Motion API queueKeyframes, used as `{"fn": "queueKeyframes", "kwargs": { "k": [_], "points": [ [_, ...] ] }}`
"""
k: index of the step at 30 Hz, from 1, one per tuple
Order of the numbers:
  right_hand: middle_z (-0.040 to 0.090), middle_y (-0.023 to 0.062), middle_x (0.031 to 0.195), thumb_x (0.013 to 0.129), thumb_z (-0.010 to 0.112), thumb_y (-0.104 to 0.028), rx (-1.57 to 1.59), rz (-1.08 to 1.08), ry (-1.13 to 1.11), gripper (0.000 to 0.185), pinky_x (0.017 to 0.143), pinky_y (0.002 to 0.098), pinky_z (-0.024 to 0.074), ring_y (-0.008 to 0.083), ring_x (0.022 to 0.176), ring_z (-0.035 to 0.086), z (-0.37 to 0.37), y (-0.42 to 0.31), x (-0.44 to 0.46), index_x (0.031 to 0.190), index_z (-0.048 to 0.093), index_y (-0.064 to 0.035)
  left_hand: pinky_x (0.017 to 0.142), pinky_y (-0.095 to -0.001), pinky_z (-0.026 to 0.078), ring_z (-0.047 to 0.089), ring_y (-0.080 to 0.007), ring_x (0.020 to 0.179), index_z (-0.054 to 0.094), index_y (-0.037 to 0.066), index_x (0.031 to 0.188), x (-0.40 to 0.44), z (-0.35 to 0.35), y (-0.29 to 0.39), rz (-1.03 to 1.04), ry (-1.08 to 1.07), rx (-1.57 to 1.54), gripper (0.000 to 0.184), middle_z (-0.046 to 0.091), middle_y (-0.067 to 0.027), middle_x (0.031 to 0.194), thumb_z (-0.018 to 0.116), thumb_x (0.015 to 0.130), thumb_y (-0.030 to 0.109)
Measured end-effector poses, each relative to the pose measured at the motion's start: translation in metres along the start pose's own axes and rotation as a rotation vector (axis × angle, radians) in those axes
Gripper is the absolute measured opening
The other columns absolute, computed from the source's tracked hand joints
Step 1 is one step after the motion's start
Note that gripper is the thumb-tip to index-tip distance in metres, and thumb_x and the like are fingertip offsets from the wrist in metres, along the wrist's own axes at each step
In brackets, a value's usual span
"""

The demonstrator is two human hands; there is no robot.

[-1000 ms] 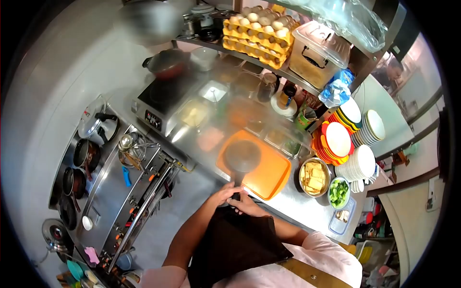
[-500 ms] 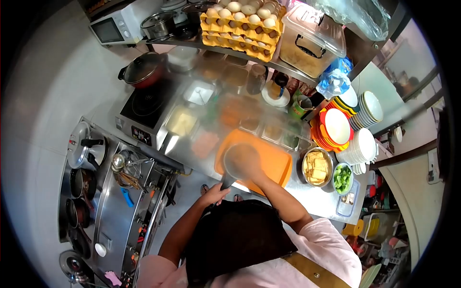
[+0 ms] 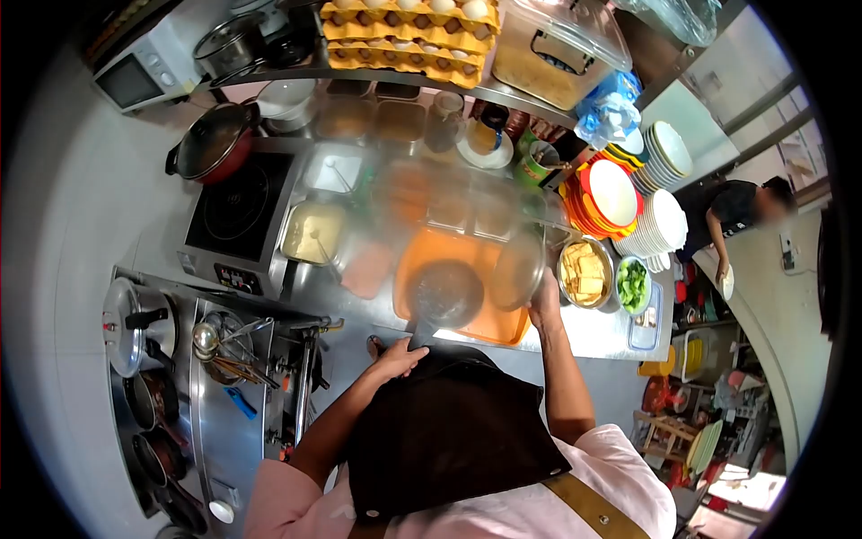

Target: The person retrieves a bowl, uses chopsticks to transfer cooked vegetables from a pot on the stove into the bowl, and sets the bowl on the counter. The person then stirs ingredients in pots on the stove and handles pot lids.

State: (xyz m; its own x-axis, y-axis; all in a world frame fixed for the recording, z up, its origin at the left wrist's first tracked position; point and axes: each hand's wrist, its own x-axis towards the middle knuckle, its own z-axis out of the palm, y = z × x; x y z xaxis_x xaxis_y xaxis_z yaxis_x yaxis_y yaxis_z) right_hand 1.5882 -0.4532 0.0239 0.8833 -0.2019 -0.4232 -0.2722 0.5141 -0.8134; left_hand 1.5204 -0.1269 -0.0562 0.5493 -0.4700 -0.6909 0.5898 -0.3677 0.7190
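Observation:
My left hand (image 3: 400, 357) is closed around the dark handle of a small pan (image 3: 446, 294). Its round grey bowl hangs over an orange tray (image 3: 415, 256). On the right, my right hand (image 3: 544, 301) grips the edge of a round, brownish pan lid (image 3: 518, 268), tilted and partly blurred, beside the pan and above the tray's right side. A metal bowl of yellow fried tofu-like pieces (image 3: 585, 272) stands just right of that hand. What lies inside the pan is too hazy to make out.
Left of the tray are an induction cooker (image 3: 235, 202) and a red lidded pot (image 3: 214, 144). A bowl of chopped greens (image 3: 633, 286) and stacked plates (image 3: 660, 220) stand right. Egg trays (image 3: 409, 45) fill the shelf. Another person (image 3: 725, 216) is at far right.
My right hand has moved from over the pan to the right, with the lid now visible in it. The view has shifted, and another person has come into sight at the right.

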Motion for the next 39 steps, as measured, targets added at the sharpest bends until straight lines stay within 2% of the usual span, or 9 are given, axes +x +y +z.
{"fn": "queueKeyframes", "kwargs": {
  "k": [4,7,11,17,20,23,27,30,39],
  "points": [
    [0.062,0.0021,0.090,0.101,0.035,-0.036,0.224,-0.040,0.282,0.036,0.037,0.0208,0.0391,0.0101,0.057,0.055,-0.006,0.011,-0.016,0.109,0.055,-0.0075,0.039,-0.0266,0.037,0.044,-0.0102,0.042,0.051,0.005,0.091,0.007,0.000,-0.007,0.010,-0.009,0.000,0.025,0.048,-0.0009,0.062,0.059,0.092,0.028],
    [0.062,0.0022,0.086,0.101,0.036,-0.035,0.184,0.009,0.042,0.034,0.036,0.0216,0.0386,0.0111,0.053,0.054,-0.052,0.024,-0.019,0.109,0.055,-0.0073,0.038,-0.0267,0.036,0.043,-0.0105,0.041,0.051,0.005,0.088,0.008,0.001,-0.005,0.001,0.019,0.003,0.024,0.047,-0.0005,0.059,0.060,0.091,0.027],
    [0.049,-0.0011,0.060,0.093,0.045,-0.032,0.172,0.064,0.144,0.024,0.034,0.0220,0.0267,0.0078,0.041,0.037,-0.067,0.031,-0.015,0.085,0.054,-0.0110,0.038,-0.0264,0.036,0.044,-0.0107,0.039,0.053,0.004,0.085,0.000,0.006,0.008,-0.024,0.106,0.087,0.025,0.048,-0.0005,0.055,0.062,0.090,0.027],
    [0.050,-0.0005,0.063,0.091,0.047,-0.029,0.110,0.050,0.133,0.021,0.037,0.0220,0.0275,0.0085,0.044,0.039,-0.059,0.017,-0.006,0.086,0.054,-0.0097,0.045,-0.0315,0.042,0.053,-0.0161,0.045,0.058,0.000,0.090,-0.048,0.020,0.050,0.110,0.268,0.119,0.029,0.055,-0.0070,0.058,0.066,0.086,0.028],
    [0.051,-0.0009,0.063,0.090,0.049,-0.028,0.099,0.067,0.121,0.019,0.036,0.0218,0.0276,0.0085,0.043,0.040,-0.059,0.024,0.006,0.086,0.054,-0.0101,0.054,-0.0349,0.046,0.059,-0.0212,0.055,0.058,-0.001,0.093,-0.060,0.025,0.043,0.349,0.565,0.302,0.031,0.060,-0.0116,0.064,0.067,0.085,0.027],
    [0.052,-0.0008,0.064,0.090,0.050,-0.029,0.039,0.101,0.087,0.019,0.036,0.0219,0.0272,0.0081,0.042,0.040,-0.052,0.029,0.015,0.086,0.054,-0.0106,0.062,-0.0363,0.048,0.062,-0.0245,0.065,0.057,-0.002,0.094,-0.085,0.029,0.060,0.342,0.708,0.234,0.031,0.062,-0.0150,0.070,0.067,0.084,0.026],
    [0.052,-0.0008,0.063,0.092,0.053,-0.032,-0.128,0.087,0.076,0.019,0.035,0.0206,0.0260,0.0074,0.041,0.040,-0.039,0.037,0.026,0.092,0.054,-0.0125,0.051,-0.0330,0.044,0.057,-0.0171,0.052,0.058,0.001,0.090,-0.109,0.022,0.064,0.350,0.830,0.049,0.027,0.058,-0.0083,0.062,0.067,0.086,0.026],
    [0.052,-0.0004,0.063,0.091,0.056,-0.028,-0.273,0.043,0.044,0.016,0.034,0.0195,0.0243,0.0058,0.038,0.037,-0.025,0.038,0.030,0.090,0.056,-0.0119,0.038,-0.0275,0.034,0.045,-0.0072,0.040,0.056,0.005,0.085,-0.134,0.000,0.063,0.300,0.819,-0.223,0.024,0.048,0.0014,0.054,0.065,0.088,0.026],
    [0.047,-0.0040,0.060,0.090,0.056,-0.022,-0.395,-0.087,0.025,0.013,0.036,0.0204,0.0237,0.0034,0.040,0.033,0.012,0.035,0.006,0.084,0.052,-0.0112,0.040,-0.0288,0.039,0.048,-0.0104,0.044,0.050,0.009,0.069,-0.150,-0.196,0.046,0.276,0.958,-0.392,0.033,0.049,0.0005,0.057,0.066,0.088,0.031]
  ]
}}
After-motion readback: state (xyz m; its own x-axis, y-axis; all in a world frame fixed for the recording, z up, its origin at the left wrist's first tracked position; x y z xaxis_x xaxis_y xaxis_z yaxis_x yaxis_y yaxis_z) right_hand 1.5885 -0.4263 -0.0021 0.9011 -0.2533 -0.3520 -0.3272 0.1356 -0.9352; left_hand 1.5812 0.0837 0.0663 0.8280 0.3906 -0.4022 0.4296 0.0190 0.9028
